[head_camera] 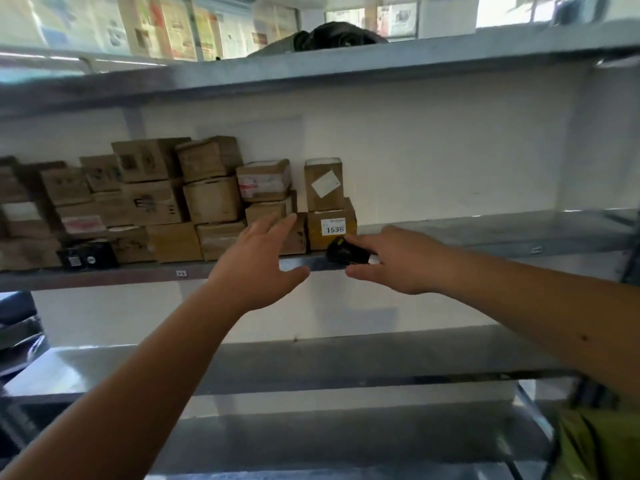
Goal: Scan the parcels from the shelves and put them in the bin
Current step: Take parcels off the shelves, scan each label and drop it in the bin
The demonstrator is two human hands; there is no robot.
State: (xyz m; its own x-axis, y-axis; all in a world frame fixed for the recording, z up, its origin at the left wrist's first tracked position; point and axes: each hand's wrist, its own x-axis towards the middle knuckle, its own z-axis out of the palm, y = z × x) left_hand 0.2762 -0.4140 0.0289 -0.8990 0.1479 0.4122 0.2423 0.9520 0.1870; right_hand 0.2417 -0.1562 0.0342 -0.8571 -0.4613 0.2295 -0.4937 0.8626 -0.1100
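I see my left hand (258, 263) stretched forward, fingers spread wide, at the stacked parcels (207, 202) on the middle shelf (485, 233); my right hand (398, 261) grips the black scanner (343, 252) beside the 1538 box (331, 227).

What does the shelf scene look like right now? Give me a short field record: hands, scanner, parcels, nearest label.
left hand: left hand open, fingers spread, reaching toward the stacked parcels
right hand: right hand holds the black scanner at the middle shelf edge
scanner aim: close in front of the labelled box
label: white sticker reads 1538
parcels: brown cartons stacked on the shelf's left part; one small black box at lower left
bin: not in view
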